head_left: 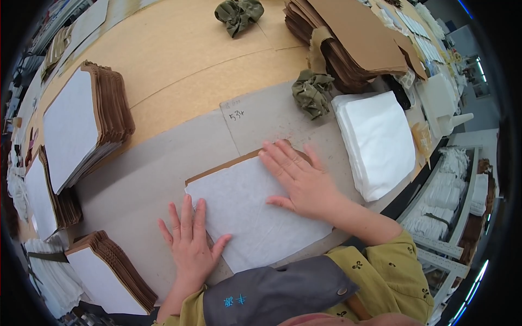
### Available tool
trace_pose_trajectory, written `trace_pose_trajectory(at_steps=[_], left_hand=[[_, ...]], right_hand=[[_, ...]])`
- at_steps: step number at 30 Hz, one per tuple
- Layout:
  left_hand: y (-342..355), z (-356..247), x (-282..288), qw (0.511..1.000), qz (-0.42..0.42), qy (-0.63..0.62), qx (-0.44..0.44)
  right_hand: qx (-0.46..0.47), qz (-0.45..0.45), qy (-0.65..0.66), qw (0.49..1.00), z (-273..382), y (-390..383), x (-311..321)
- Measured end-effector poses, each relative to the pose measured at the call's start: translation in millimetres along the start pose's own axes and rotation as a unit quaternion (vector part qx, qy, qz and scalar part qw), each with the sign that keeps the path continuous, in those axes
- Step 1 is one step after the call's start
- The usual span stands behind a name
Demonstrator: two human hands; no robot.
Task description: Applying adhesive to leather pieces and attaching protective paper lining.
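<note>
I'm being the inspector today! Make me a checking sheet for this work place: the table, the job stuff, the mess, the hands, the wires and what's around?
Surface: tan table, partly covered by grey sheeting with handwriting on it.
Job's things: white sheet over a brown layer, whose far edge peeks out.
Clutter: two crumpled olive bundles; a brown stack and a white stack at right; white-topped brown stacks at left.
Hands: left hand spread at the sheet's left edge; right hand spread over its far right part.
Cables: nothing seen.
Surroundings: rack at right, holding white bundles.
</note>
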State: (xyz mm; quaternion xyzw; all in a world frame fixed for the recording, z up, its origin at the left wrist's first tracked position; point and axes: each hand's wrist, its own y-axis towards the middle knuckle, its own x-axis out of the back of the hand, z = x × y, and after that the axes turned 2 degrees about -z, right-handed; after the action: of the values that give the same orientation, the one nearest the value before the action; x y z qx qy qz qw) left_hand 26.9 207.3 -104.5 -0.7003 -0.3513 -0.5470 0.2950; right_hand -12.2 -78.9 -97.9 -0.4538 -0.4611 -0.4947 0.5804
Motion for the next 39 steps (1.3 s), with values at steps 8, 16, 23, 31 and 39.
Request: trace_pose_trajectory(at_steps=[8,16,23,31,39], left_hand=[[2,2,-1,0.999,0.018,0.031,-0.028],[2,4,-4,0.997,-0.072,-0.018,-0.03],[25,-27,7,0.995,-0.024,-0.013,-0.096],[33,-28,-11,0.991,-0.066,-0.076,-0.087],[32,-24,-14,0.989,-0.049,-0.106,-0.091]], right_hand=[[0.079,0.01,0.036,0.996,18,-41,-8],[-0.135,-0.027,0.009,0.991,-11,-75,7],[-0.037,-0.13,0.045,0.99,-7,-52,7],[0.026,-0.26,0.051,0.964,-19,5,-1],[0.077,-0.205,-0.044,0.975,-7,15,7]])
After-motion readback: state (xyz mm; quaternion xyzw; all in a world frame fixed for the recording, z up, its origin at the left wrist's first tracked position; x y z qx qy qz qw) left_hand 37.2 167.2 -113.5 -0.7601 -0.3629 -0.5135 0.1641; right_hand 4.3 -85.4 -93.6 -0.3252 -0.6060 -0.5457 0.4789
